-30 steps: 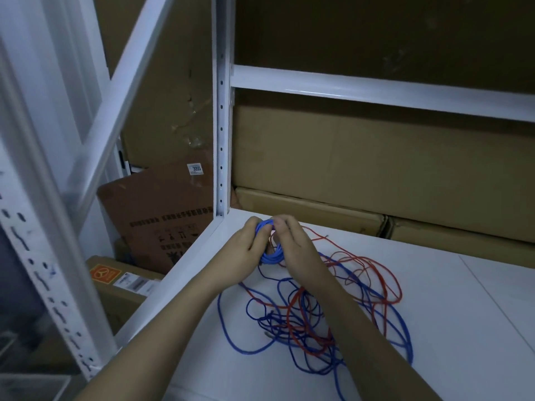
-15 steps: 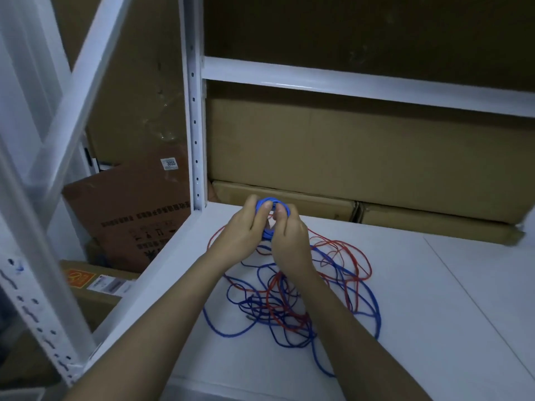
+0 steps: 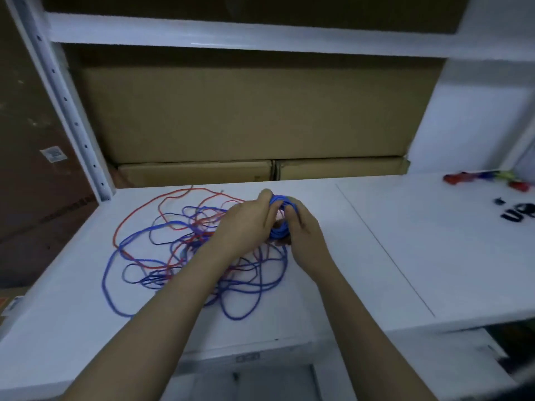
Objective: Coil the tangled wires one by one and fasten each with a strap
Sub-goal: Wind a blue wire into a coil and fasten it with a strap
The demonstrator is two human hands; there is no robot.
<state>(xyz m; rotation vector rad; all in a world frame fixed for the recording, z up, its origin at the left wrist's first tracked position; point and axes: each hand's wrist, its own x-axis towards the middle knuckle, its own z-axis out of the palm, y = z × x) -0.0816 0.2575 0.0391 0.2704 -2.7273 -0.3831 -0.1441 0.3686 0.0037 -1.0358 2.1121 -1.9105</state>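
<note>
A small blue wire coil (image 3: 280, 217) is held upright between both hands above the white shelf top (image 3: 376, 256). My left hand (image 3: 246, 224) grips its left side, thumb over the top. My right hand (image 3: 302, 227) grips its right side with curled fingers. A tangle of loose blue and red wires (image 3: 179, 250) lies spread on the shelf to the left of and beneath my hands; blue wire trails from the coil into it. Black straps (image 3: 518, 214) lie at the far right edge.
Cardboard boxes (image 3: 246, 117) stand behind the shelf. A white perforated upright (image 3: 66, 111) rises at the left. Small red, blue and green objects (image 3: 489, 178) lie at the far right back, blurred. A seam (image 3: 385, 250) crosses the shelf top.
The view has swung to the right, bringing the straps and coloured objects into sight. Both hands with the blue coil have moved right, away from the upright.
</note>
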